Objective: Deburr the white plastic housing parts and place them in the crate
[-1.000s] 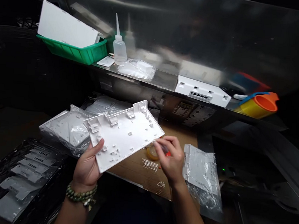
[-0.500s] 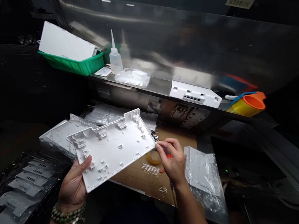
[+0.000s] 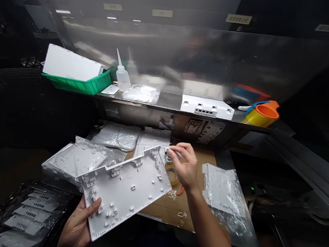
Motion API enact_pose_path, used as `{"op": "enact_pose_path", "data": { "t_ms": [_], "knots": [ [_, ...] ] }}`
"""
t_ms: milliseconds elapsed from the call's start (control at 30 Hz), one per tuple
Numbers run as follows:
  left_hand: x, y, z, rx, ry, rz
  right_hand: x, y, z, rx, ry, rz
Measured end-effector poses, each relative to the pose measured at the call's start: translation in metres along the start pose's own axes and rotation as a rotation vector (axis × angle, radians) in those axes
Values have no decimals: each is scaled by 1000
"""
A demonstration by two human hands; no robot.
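A white plastic housing panel (image 3: 125,191), its ribbed and clipped inner side facing me, tilts over the bench. My left hand (image 3: 81,222) grips its lower left corner, thumb on the inner face. Just off the panel's upper right edge, my right hand (image 3: 185,166) has thumb and forefinger pinched together. A tiny pale bit shows at those fingertips, too small to name. Beneath that hand lie a roll of yellowish tape (image 3: 172,175) and a small metal item, partly hidden.
Cardboard (image 3: 173,210) covers the bench. Bagged panels lie at left (image 3: 76,157) and right (image 3: 223,191); a black crate (image 3: 66,199) holds more. On the shelf stand a green bin (image 3: 77,86), a squeeze bottle (image 3: 123,79), a white housing (image 3: 206,107) and an orange-yellow tape roll (image 3: 261,115).
The panel has moved lower in view and tilted in my left hand. My right hand has come away from the panel's right corner, slightly up and left, fingers still pinched. The camera view has shifted.
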State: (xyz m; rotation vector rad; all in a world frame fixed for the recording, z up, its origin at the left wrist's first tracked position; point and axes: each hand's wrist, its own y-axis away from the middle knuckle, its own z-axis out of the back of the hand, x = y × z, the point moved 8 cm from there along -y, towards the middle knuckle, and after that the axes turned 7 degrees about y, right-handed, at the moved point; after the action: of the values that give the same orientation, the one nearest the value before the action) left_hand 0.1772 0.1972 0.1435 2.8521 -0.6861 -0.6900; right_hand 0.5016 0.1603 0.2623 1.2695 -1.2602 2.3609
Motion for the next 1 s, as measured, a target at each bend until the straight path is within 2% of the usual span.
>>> {"op": "enact_pose_path", "data": {
  "t_ms": [100,233,300,400,500,600,733,800,1000],
  "knots": [
    [11,2,4,12,-18,65,7,1,-12,14,-35,15],
    [20,3,7,36,-32,114,-4,7,-18,1,-20,-17],
    [21,3,10,-5,-49,111,-11,11,-20,17,-9,-4],
    [23,4,15,-134,-86,112,-28,13,-20,8,37,-28],
    [31,6,8,-231,-149,144,-39,17,-18,-40,62,-90],
    [45,2,-10,-233,-255,146,-18,26,-23,-33,24,-63],
    [69,-8,-33,-186,-320,121,37,49,-47,112,-73,67],
    [78,-12,-42,-139,-334,70,54,59,-56,152,-96,120],
    [93,-15,-48,-66,-373,59,50,63,-53,87,-55,108]
  ]
}}
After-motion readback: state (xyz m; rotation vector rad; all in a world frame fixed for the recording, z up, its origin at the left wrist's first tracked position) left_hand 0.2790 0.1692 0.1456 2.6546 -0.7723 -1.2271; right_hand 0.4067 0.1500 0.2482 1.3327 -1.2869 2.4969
